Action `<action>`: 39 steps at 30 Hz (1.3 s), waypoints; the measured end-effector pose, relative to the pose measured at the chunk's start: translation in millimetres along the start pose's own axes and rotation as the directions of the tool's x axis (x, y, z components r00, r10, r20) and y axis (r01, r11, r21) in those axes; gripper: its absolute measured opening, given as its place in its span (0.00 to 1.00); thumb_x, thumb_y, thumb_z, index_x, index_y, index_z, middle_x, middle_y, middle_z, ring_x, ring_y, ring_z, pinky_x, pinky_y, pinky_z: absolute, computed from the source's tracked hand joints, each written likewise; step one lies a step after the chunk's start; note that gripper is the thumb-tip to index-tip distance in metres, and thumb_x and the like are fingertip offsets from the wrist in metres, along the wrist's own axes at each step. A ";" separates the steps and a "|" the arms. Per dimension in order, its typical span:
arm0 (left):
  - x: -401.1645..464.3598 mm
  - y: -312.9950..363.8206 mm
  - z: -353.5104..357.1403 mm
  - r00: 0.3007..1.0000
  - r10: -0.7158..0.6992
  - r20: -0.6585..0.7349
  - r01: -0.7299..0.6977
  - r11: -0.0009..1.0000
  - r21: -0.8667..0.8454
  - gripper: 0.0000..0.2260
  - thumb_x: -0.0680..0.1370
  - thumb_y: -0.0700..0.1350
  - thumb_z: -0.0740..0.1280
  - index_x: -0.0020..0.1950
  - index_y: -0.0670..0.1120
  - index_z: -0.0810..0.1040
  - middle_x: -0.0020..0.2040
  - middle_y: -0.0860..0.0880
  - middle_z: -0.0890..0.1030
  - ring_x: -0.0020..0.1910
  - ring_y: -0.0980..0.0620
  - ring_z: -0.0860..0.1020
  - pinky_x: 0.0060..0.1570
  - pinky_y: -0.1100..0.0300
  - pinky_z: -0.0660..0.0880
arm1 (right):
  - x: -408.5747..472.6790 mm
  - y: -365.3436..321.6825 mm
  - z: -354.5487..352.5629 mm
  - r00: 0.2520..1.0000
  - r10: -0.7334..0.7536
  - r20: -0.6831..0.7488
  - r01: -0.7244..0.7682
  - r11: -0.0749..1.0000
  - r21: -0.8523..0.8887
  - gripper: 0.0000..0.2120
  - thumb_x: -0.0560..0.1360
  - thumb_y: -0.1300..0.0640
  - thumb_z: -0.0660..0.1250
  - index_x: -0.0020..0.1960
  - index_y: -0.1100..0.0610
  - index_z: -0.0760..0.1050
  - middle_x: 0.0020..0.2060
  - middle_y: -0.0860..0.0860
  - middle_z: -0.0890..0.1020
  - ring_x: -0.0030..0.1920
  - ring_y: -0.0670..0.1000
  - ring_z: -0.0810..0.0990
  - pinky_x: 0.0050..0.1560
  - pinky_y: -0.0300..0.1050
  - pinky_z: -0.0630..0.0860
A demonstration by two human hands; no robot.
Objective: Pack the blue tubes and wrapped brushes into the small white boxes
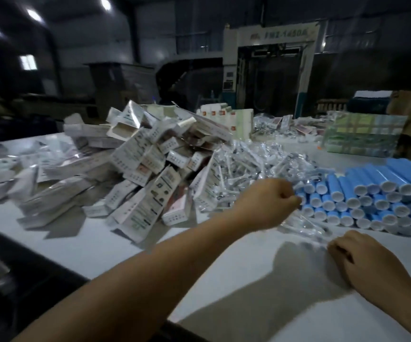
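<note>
White table (261, 280) edge near; blue tubes (372, 193) stacked far right

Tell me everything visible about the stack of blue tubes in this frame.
The blue tubes lie on their sides in a layered stack at the right of the white table, white round ends facing the camera. Bodies look like smooth light-blue plastic. The pile of wrapped brushes borders them on the left. The left hand reaches their near-left edge, fingers curled there; what it grips is unclear.
</note>
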State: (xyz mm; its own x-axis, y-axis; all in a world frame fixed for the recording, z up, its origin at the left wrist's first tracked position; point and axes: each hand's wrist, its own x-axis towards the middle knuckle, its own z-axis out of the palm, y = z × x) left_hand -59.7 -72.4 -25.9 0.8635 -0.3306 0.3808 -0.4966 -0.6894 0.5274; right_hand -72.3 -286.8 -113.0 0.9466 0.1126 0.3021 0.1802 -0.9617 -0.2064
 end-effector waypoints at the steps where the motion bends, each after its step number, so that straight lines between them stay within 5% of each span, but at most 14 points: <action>1: -1.0 -8.9 -19.0 0.999 -0.013 -0.040 0.017 0.996 0.089 0.11 0.78 0.48 0.63 0.39 0.45 0.76 0.36 0.46 0.78 0.38 0.46 0.77 0.39 0.54 0.75 | 1.4 1.2 2.6 1.000 0.008 -0.003 -0.008 1.000 0.010 0.08 0.78 0.56 0.63 0.41 0.49 0.78 0.38 0.45 0.74 0.41 0.45 0.72 0.41 0.47 0.73; 3: -8.3 -34.6 -55.5 0.989 -0.076 -0.127 0.114 0.936 0.332 0.10 0.79 0.49 0.62 0.39 0.48 0.74 0.35 0.50 0.77 0.34 0.50 0.75 0.31 0.59 0.71 | 5.1 5.2 8.1 1.000 0.021 -0.018 -0.020 0.998 0.052 0.10 0.76 0.57 0.65 0.38 0.46 0.76 0.36 0.46 0.74 0.41 0.45 0.73 0.42 0.50 0.74; 6: -28.9 -87.1 -100.7 0.938 -0.241 -0.248 0.345 0.686 0.641 0.07 0.78 0.49 0.60 0.42 0.49 0.72 0.38 0.52 0.76 0.32 0.55 0.72 0.29 0.63 0.71 | 12.1 17.5 20.5 0.999 0.022 -0.027 -0.020 0.996 0.086 0.16 0.73 0.59 0.68 0.36 0.39 0.72 0.34 0.45 0.74 0.39 0.46 0.74 0.41 0.52 0.75; 9: -53.9 -131.2 -118.9 0.861 -0.406 -0.306 0.489 0.495 0.719 0.15 0.77 0.58 0.62 0.52 0.46 0.71 0.44 0.51 0.75 0.37 0.52 0.74 0.31 0.59 0.73 | 19.4 32.6 36.0 0.995 -0.040 -0.087 0.044 0.998 0.048 0.23 0.68 0.63 0.72 0.35 0.35 0.69 0.31 0.42 0.73 0.34 0.45 0.74 0.34 0.51 0.75; 11: -63.8 -149.7 -115.3 0.844 -0.446 -0.298 0.497 0.443 0.746 0.29 0.71 0.70 0.62 0.56 0.47 0.69 0.49 0.50 0.75 0.41 0.51 0.73 0.29 0.59 0.68 | 23.7 45.1 46.0 0.995 -0.064 -0.080 0.067 0.997 0.038 0.24 0.66 0.63 0.74 0.36 0.34 0.69 0.31 0.41 0.72 0.32 0.45 0.74 0.32 0.48 0.75; 14: -63.0 -159.8 -107.6 0.836 -0.449 -0.316 0.506 0.406 0.761 0.37 0.65 0.75 0.63 0.60 0.47 0.68 0.54 0.48 0.75 0.47 0.48 0.73 0.29 0.57 0.62 | 27.0 58.8 51.9 0.992 -0.071 -0.101 0.075 0.997 0.033 0.21 0.67 0.58 0.71 0.42 0.31 0.70 0.35 0.39 0.73 0.32 0.43 0.73 0.31 0.44 0.74; 17: -58.3 -160.0 -108.0 0.824 -0.456 -0.338 0.536 0.431 0.726 0.31 0.67 0.72 0.66 0.53 0.47 0.69 0.48 0.49 0.72 0.45 0.49 0.71 0.32 0.57 0.63 | 24.4 57.0 51.0 0.988 -0.096 -0.118 0.098 0.995 0.015 0.19 0.68 0.57 0.70 0.43 0.32 0.70 0.41 0.38 0.74 0.32 0.42 0.73 0.30 0.43 0.74; 20: -57.5 -161.1 -105.7 0.818 -0.446 -0.362 0.560 0.474 0.679 0.23 0.71 0.62 0.68 0.56 0.47 0.70 0.51 0.49 0.73 0.48 0.48 0.71 0.39 0.56 0.69 | 17.8 39.0 39.5 0.991 -0.076 -0.111 0.080 0.996 0.025 0.22 0.68 0.62 0.72 0.36 0.35 0.70 0.32 0.42 0.73 0.32 0.43 0.73 0.30 0.45 0.74; 27: -70.9 -137.5 -103.8 0.860 -0.350 -0.372 0.502 0.442 0.744 0.32 0.72 0.68 0.63 0.63 0.45 0.66 0.57 0.47 0.73 0.52 0.49 0.72 0.42 0.56 0.76 | 7.7 -2.2 13.7 0.993 -0.046 -0.110 0.053 0.997 0.064 0.08 0.75 0.59 0.66 0.39 0.49 0.79 0.35 0.43 0.74 0.38 0.43 0.72 0.34 0.42 0.69; 30: -64.8 -104.6 -108.5 0.907 -0.233 -0.350 0.416 0.619 0.666 0.27 0.72 0.56 0.69 0.65 0.47 0.64 0.56 0.47 0.76 0.45 0.51 0.73 0.35 0.61 0.72 | 9.0 -10.5 8.5 0.997 -0.038 -0.066 0.044 0.995 0.095 0.09 0.77 0.58 0.63 0.41 0.52 0.79 0.38 0.46 0.74 0.40 0.47 0.72 0.40 0.45 0.71; 34: -35.5 -49.5 -74.7 0.985 -0.155 -0.074 0.171 0.914 0.368 0.35 0.70 0.51 0.71 0.73 0.53 0.59 0.61 0.47 0.76 0.47 0.50 0.74 0.37 0.59 0.72 | 12.0 -6.6 6.1 0.998 0.069 -0.009 -0.065 0.972 0.227 0.11 0.77 0.56 0.61 0.38 0.54 0.77 0.37 0.50 0.77 0.40 0.51 0.75 0.41 0.47 0.73; 36: -18.5 -30.7 -36.9 0.997 -0.043 0.058 0.021 0.939 0.344 0.35 0.71 0.52 0.70 0.75 0.54 0.58 0.66 0.47 0.73 0.55 0.47 0.74 0.47 0.55 0.73 | 14.0 -1.6 0.2 0.968 0.246 0.047 -0.229 0.795 0.561 0.13 0.77 0.57 0.63 0.36 0.55 0.80 0.32 0.49 0.80 0.33 0.47 0.77 0.35 0.41 0.74; 39: 7.0 -11.4 26.6 0.980 0.017 0.199 -0.104 0.895 0.435 0.31 0.74 0.55 0.64 0.75 0.56 0.58 0.69 0.48 0.70 0.62 0.44 0.73 0.55 0.52 0.72 | 15.3 10.5 -12.0 0.890 0.426 0.162 -0.300 0.282 0.911 0.22 0.80 0.53 0.59 0.31 0.57 0.79 0.24 0.51 0.80 0.24 0.45 0.76 0.29 0.37 0.72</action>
State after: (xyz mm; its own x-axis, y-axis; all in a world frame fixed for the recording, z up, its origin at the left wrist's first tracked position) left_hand -45.6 -84.0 -49.4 0.8553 -0.4641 0.2306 -0.4956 -0.8625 0.1023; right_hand -59.2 -298.2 -99.4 0.9627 -0.2689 0.0307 0.0101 -0.0776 -0.9969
